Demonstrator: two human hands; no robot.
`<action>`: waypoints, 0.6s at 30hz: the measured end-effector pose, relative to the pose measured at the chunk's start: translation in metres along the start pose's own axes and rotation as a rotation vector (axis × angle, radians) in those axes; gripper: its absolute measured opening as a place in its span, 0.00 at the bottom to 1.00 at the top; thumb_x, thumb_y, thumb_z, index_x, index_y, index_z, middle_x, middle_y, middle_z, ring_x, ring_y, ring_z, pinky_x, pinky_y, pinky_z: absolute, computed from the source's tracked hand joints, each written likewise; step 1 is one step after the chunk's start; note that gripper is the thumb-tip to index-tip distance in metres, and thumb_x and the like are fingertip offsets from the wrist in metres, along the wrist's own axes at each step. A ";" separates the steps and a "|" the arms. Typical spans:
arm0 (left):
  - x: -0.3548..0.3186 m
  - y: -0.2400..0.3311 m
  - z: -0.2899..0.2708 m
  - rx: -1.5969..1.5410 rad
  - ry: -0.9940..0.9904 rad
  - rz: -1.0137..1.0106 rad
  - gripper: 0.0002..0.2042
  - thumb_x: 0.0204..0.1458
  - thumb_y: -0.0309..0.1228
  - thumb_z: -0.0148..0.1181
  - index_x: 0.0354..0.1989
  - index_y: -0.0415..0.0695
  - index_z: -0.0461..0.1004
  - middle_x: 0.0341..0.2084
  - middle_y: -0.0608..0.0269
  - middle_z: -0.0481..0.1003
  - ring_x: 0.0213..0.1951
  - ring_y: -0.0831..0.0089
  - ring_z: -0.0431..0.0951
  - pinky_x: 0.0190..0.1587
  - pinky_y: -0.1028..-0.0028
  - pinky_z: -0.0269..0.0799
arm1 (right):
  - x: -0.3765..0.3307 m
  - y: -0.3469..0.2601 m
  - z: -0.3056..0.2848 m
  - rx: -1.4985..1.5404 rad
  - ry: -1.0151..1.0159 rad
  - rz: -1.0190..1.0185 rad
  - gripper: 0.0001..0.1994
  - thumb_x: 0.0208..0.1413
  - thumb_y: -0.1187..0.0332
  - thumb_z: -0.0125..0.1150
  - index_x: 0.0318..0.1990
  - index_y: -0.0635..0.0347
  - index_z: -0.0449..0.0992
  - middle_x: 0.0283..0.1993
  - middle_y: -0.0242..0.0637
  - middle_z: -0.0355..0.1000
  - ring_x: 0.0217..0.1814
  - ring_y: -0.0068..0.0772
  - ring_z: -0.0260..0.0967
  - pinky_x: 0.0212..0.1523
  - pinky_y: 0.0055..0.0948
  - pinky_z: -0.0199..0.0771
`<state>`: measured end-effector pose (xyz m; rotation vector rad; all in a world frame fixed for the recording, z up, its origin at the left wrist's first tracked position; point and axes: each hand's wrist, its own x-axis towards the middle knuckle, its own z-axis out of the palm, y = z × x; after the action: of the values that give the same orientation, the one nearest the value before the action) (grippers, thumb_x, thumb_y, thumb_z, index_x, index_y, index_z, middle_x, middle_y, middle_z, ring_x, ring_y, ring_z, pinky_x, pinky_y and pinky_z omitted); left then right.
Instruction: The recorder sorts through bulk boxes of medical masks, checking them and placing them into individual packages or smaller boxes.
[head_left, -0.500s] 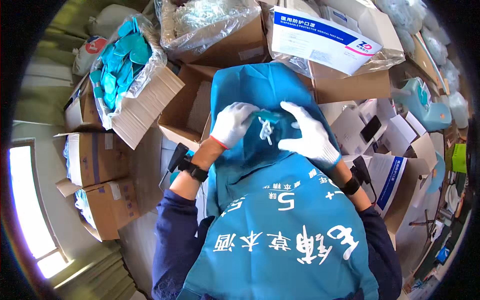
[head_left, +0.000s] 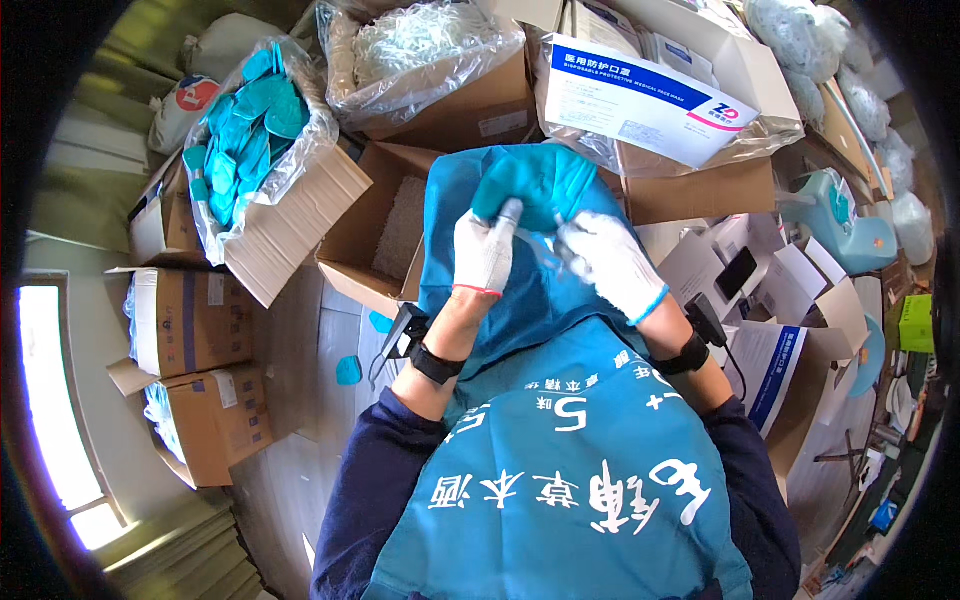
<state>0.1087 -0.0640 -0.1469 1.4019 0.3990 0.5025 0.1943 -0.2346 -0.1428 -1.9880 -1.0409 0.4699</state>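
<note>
The left hand (head_left: 484,250), in a white knit glove, is closed around the edge of a teal cup-shaped mask (head_left: 532,188), its forefinger stretched up along the mask's side as if to steady it. The right hand (head_left: 612,262), gloved the same way, pinches narrow on a thin pale strap (head_left: 545,252) that runs between the two hands — the hold looks meant to keep the strap taut against the mask. The mask sits over the person's lap, on the teal apron (head_left: 560,480) that spreads there like a work surface. Both forearms come up from the lower edge, wrists bent inward and close together, each carrying a black wrist device (head_left: 432,362). Further out, an open cardboard box (head_left: 372,235) stands just left of the lap, a clear bag of teal masks (head_left: 250,125) lies further left, and a white-and-blue carton (head_left: 640,100) sits ahead — supplies within reach, by the look of it.
</note>
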 end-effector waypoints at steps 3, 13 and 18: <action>-0.008 0.002 0.003 -0.082 0.099 -0.282 0.11 0.62 0.36 0.52 0.42 0.41 0.74 0.23 0.71 0.74 0.23 0.83 0.70 0.27 0.80 0.66 | -0.005 -0.028 -0.003 0.294 0.022 -0.133 0.09 0.62 0.67 0.49 0.40 0.61 0.74 0.20 0.26 0.62 0.16 0.21 0.56 0.16 0.25 0.60; -0.048 0.009 0.012 0.398 0.183 -0.024 0.14 0.61 0.39 0.54 0.31 0.39 0.74 0.21 0.66 0.74 0.23 0.77 0.72 0.26 0.71 0.66 | 0.072 -0.006 0.020 -0.097 0.144 -0.050 0.11 0.55 0.63 0.55 0.28 0.60 0.78 0.20 0.41 0.72 0.22 0.39 0.71 0.21 0.36 0.68; -0.054 0.017 -0.028 0.342 0.311 -0.004 0.15 0.61 0.39 0.54 0.28 0.41 0.72 0.19 0.69 0.70 0.23 0.80 0.67 0.25 0.75 0.63 | 0.121 -0.022 0.082 -0.360 0.004 0.019 0.15 0.54 0.53 0.53 0.31 0.54 0.77 0.25 0.46 0.74 0.28 0.46 0.73 0.28 0.41 0.72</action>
<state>0.0468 -0.0691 -0.1350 1.6541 0.7667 0.6757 0.2022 -0.0895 -0.1678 -2.3134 -1.1692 0.3028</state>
